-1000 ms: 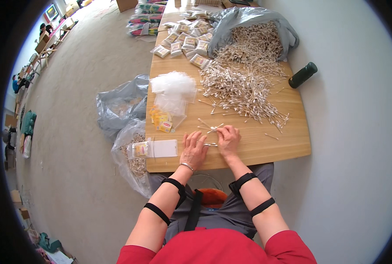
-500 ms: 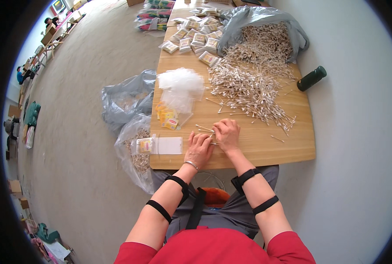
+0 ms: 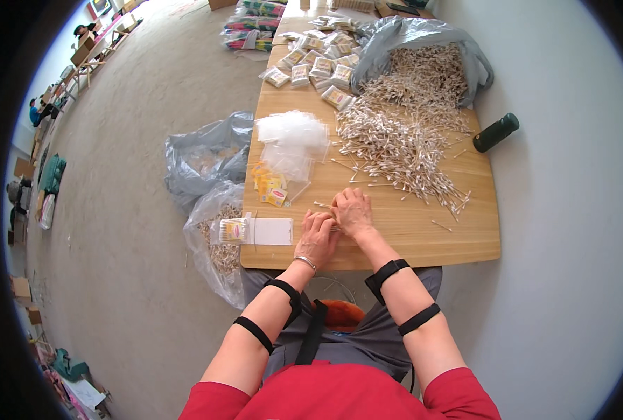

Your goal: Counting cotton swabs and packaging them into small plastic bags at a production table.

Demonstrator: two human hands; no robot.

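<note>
At table's near edge (image 3: 458, 256) | left hand (image 3: 317, 236), right hand (image 3: 353, 211): both curled beside cotton swabs (image 3: 322, 205); grips hidden, cannot tell | yellow cards (image 3: 275, 199): red label patch (image 3: 278, 193), print too small

The person wore a red short-sleeved top (image 3: 353, 395), grey fabric trousers (image 3: 371, 346), narrow black arm bands (image 3: 418, 319) and a slim silver-coloured bangle (image 3: 306, 263) on the left wrist.
</note>
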